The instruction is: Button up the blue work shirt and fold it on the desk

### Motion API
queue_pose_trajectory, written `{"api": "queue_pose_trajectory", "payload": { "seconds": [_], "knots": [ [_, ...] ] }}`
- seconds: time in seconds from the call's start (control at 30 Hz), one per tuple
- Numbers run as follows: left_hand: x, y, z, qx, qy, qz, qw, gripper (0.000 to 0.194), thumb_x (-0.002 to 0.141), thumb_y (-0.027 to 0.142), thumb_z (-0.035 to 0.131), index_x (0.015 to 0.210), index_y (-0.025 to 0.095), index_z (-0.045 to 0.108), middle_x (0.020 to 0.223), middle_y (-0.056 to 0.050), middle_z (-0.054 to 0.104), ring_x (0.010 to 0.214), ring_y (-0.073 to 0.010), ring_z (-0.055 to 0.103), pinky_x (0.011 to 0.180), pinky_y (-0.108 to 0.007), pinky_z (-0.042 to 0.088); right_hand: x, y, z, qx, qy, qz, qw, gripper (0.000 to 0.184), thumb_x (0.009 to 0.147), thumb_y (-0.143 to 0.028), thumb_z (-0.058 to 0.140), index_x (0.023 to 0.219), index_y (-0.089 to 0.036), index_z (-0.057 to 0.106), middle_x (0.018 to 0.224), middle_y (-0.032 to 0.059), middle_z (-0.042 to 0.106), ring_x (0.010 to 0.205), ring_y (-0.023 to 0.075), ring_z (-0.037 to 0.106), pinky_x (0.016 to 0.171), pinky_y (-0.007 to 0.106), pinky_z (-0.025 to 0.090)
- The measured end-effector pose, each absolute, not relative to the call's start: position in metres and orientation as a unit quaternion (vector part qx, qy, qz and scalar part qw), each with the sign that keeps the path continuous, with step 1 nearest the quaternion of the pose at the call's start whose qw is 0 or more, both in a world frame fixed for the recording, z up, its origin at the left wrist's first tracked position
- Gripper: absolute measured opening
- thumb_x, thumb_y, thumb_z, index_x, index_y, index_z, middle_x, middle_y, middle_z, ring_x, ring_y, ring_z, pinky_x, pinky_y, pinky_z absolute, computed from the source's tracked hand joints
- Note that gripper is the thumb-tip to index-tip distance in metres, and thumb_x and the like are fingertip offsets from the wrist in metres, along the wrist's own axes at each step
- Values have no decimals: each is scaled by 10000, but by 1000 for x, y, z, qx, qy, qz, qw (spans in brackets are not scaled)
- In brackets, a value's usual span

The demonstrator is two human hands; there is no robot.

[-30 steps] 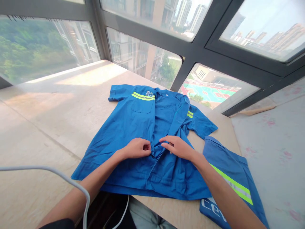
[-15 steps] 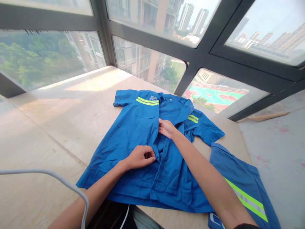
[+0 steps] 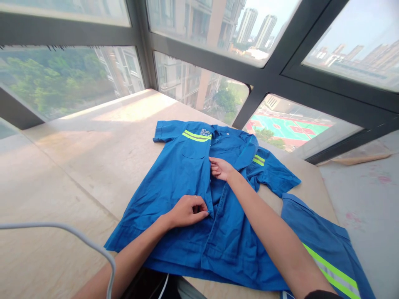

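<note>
Two Hands on a Blue Shirt's Edge

The left hand (image 3: 189, 211) pinches the front edge of the blue shirt (image 3: 168, 178); the right hand (image 3: 221, 169) touches it higher up. Folded blue clothing (image 3: 318, 224) lies beside the shirt.

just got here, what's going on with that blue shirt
The left hand and right hand both hold one front edge of a blue short-sleeved work shirt, the right higher up. The shirt lies open at the front on a pale surface. Beside it lies a blue garment with reflective striping.
</note>
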State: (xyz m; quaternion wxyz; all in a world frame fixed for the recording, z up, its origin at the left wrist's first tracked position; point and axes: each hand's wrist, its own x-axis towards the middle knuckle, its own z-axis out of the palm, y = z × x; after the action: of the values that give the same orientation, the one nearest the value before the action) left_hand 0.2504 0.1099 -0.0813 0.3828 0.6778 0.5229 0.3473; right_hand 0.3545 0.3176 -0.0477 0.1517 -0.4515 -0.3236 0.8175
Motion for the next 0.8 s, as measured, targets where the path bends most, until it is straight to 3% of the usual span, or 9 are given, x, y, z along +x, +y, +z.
{"api": "queue_pose_trajectory", "payload": {
  "seconds": [0.2,0.33,0.4,0.53,0.67,0.8],
  "knots": [
    [252,110,-81,673,540,345,369,145,852,290,607,819,171,683,752,-8,662,652,-106,566,634,-204,406,376,324,-43,-525,-366,703,310,322,715,-77,761,817,-199,480,486,-118,403,361,28,309,289,103,214],
    [252,110,-81,671,547,341,367,168,854,310,599,797,172,674,742,-12,657,645,-110,564,619,-205,404,377,320,-44,-554,-406,606,401,281,742,-214,778,900,-196,546,578,-71,545,440,58,454,369,137,370],
    [252,110,-81,673,546,339,367,157,840,297,605,774,170,668,725,-10,649,631,-107,557,612,-204,400,372,323,-43,-544,-380,639,390,188,849,-321,667,915,-178,564,629,-30,589,492,92,518,435,184,449],
    [252,109,-80,677,536,342,371,107,806,245,618,746,168,663,699,0,637,616,-100,547,607,-201,393,356,348,-43,-488,-280,772,295,330,959,-441,455,1004,-128,548,677,27,598,541,157,569,486,275,508],
    [251,109,-82,677,527,345,380,87,796,224,616,749,173,669,695,2,639,614,-101,549,600,-200,390,336,388,-46,-474,-262,773,329,347,963,-397,420,1095,-87,505,745,55,594,568,169,582,512,293,533],
    [250,108,-84,674,527,337,393,91,804,240,610,774,179,671,724,-7,655,625,-110,563,604,-207,400,320,423,-53,-476,-269,759,354,260,917,-291,427,1068,-95,509,759,66,583,556,170,571,489,310,540]
  ]
}}
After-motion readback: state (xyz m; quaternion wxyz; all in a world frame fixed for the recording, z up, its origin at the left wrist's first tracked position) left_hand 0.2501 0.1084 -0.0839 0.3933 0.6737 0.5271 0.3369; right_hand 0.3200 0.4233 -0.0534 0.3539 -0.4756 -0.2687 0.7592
